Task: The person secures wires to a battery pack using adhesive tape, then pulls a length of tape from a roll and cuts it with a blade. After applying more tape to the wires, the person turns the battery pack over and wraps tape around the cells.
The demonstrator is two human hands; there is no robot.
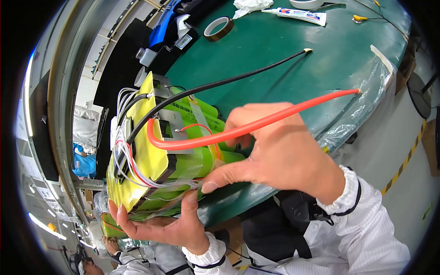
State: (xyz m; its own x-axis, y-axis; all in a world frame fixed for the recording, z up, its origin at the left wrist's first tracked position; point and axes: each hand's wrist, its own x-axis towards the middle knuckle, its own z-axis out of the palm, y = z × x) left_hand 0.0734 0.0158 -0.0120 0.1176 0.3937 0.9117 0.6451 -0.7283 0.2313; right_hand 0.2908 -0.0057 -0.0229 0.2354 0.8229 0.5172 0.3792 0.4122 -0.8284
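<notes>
A battery pack of green cylindrical cells [185, 162] is tilted at the near left of the table, with a yellow insulating sheet [158, 160] on its left face. Thin white wires [137, 172] run down that sheet. A thick red cable [256, 126] and a black cable [238, 75] stretch from the pack to the right. My right hand [284, 151] grips the pack's near right side, thumb on its lower edge, curled fingers partly hidden behind the red cable. My left hand [167, 227] holds the underside, its thumb close to the right thumb. Clear tape [198, 112] crosses the cells.
On the green table [275, 55] lie a brown tape roll [228, 28], a white tube [300, 16] and crumpled white tissue [250, 6]. Clear plastic film [353, 126] covers the right edge. Another person's hand [111, 246] shows at lower left, near the pack.
</notes>
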